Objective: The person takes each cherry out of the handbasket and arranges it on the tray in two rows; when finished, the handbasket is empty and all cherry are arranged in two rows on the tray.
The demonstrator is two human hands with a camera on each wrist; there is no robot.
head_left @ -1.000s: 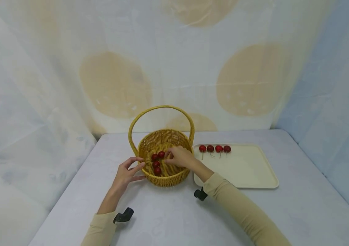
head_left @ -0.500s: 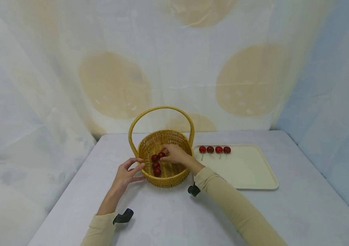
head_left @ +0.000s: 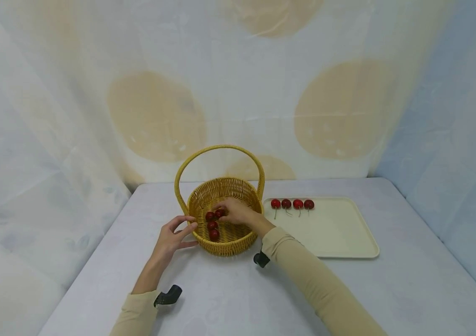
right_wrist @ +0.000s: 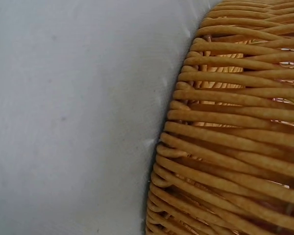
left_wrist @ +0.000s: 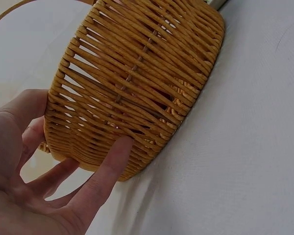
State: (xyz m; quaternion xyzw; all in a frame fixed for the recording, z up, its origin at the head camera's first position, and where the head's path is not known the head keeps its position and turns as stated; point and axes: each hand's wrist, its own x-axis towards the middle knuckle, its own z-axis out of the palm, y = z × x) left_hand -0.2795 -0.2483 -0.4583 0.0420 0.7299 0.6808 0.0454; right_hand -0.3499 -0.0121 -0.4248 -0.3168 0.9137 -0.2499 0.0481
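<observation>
A round yellow wicker basket (head_left: 229, 248) with a tall arched handle stands on the table, several dark red cherries (head_left: 214, 234) inside it. At its left side my left hand (head_left: 170, 239) grips the rim; in the left wrist view one finger of the left hand (left_wrist: 90, 196) lies against the woven outer wall. My right hand (head_left: 238, 212) reaches down into the basket, thumb and fingers around the farthest-right cherry (head_left: 220, 213), which they partly cover. Only the basket wall (right_wrist: 235, 147) and tabletop show in the right wrist view, not the hand itself.
Just right of the basket lies a cream rectangular tray (head_left: 334, 231). Along its far left edge several stemmed cherries (head_left: 286, 204) sit in a row, stems toward me. Pale patterned cloth (head_left: 238, 93) hangs behind the table (head_left: 221, 294) and at both sides.
My right hand has moved left and slightly farther in, from beside the cherries to around one of them. The left hand stays at the rim; the cherries on the tray have not moved.
</observation>
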